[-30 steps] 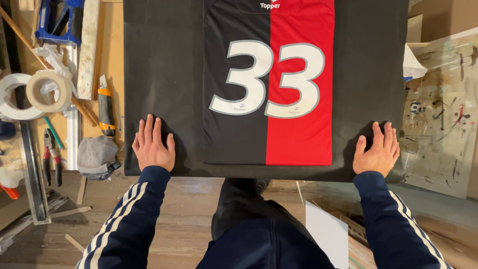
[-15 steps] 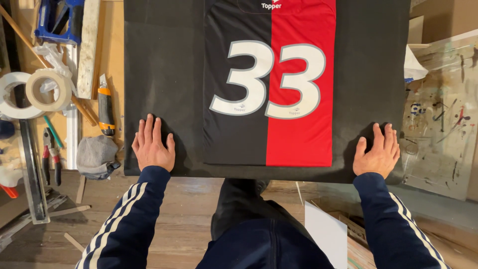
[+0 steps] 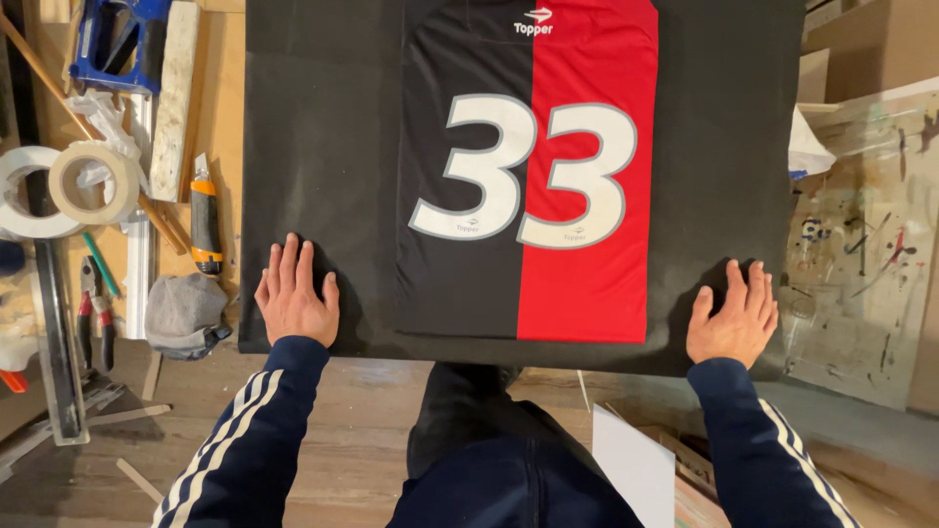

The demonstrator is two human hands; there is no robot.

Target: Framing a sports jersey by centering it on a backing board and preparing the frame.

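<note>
Left hand: the left hand (image 3: 296, 298) lies flat, palm down, fingers spread and holding nothing, on the near left corner of the black board (image 3: 323, 147).
Right hand: the right hand (image 3: 734, 318) lies the same way at the near right corner, fingers spread, nothing pinched.
Jersey: the folded jersey (image 3: 533, 171), half black and half red with large white numerals, lies flat in the middle of the board, its lower hem close to the near edge; neither hand touches it.
Board: it covers most of the view, and its near edge runs just above the person's lap.
Left of the board: a utility knife (image 3: 203, 217), a grey cap (image 3: 182, 313), rolls of tape (image 3: 83, 183) and red-handled pliers (image 3: 95, 313) lie on the wooden bench.
Step in hand: by the look of it, both palms are steadying the board with the jersey centred on it.
Next move calls for: an even grip on both corners, so the jersey does not slide or crease.
</note>
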